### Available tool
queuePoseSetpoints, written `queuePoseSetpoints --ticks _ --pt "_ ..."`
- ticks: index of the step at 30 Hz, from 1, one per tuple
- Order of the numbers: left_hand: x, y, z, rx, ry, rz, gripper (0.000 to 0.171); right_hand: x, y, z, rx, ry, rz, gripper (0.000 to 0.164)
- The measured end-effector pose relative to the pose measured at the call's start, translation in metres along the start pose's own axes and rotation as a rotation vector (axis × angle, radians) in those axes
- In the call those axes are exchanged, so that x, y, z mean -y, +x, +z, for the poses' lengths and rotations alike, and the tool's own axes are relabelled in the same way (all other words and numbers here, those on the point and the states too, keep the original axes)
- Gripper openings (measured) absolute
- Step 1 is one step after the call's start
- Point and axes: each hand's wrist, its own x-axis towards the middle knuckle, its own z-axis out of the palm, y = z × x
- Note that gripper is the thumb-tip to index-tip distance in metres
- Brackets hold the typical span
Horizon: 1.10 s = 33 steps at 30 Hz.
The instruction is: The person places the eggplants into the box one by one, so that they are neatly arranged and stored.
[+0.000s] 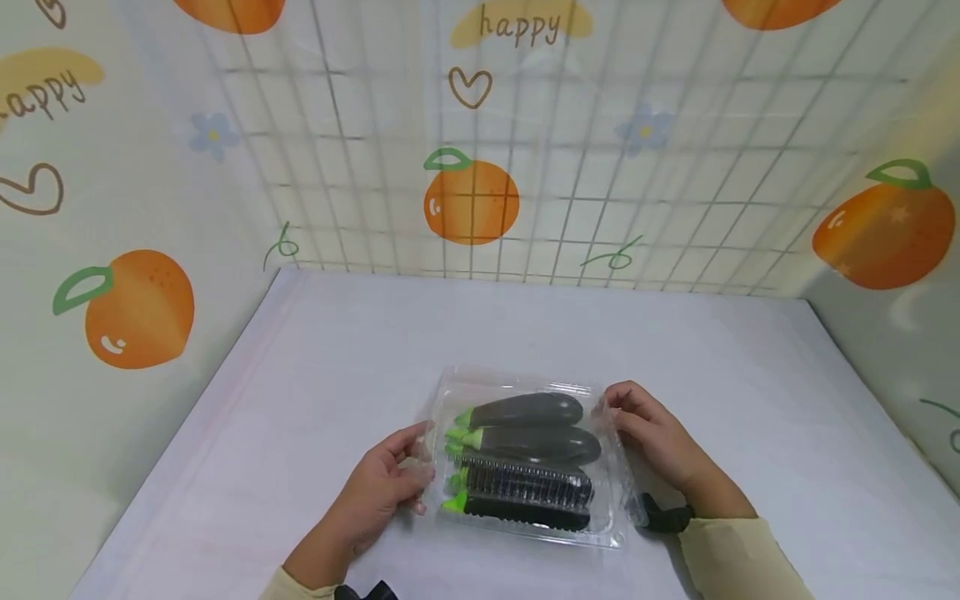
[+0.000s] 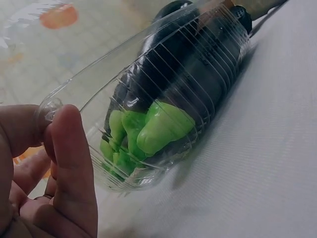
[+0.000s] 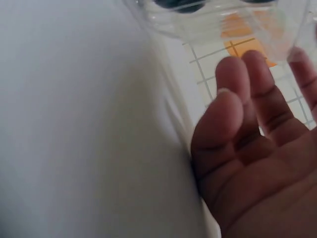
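A clear plastic clamshell box (image 1: 555, 541), with several dark eggplants (image 1: 536, 445) inside, is tilted over the white table. Their green stem ends (image 2: 161, 130) point toward my left hand (image 1: 375, 487). That hand pinches the box's left rim between thumb and fingers, as the left wrist view also shows. At the upper right corner of the box is my right hand (image 1: 660, 437). In the right wrist view its thumb and fingers (image 3: 265, 74) are loosely bent, a fingertip right at the clear plastic. Ribbed plastic covers the lower eggplants.
The white tabletop (image 1: 360, 342) reaches back to a wire grid wall (image 1: 555, 242) behind a sheet printed with oranges. Printed sheets also stand along the left and right sides. Black straps (image 1: 663, 517) are on both wrists.
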Motion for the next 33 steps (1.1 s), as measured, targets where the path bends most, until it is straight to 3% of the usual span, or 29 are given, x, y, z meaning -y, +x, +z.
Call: queuePoseSetpoints --ticks 8,16,23,33 --pt "-0.002 -0.001 0.0 0.023 -0.077 -0.052 0.049 -0.001 -0.005 0.001 -0.034 -0.005 -0.031 0.016" --pt "-0.004 -0.003 0.001 0.06 -0.109 -0.013 0.058 -0.001 -0.008 0.001 -0.069 -0.037 -0.032 0.015" --pt "-0.006 -0.005 0.007 0.045 -0.042 -0.012 0.061 0.001 -0.017 0.001 -0.088 -0.045 0.041 0.018" --pt "-0.005 -0.008 0.011 -0.038 0.006 -0.002 0.059 0.008 -0.019 0.001 0.05 0.026 0.06 0.048"
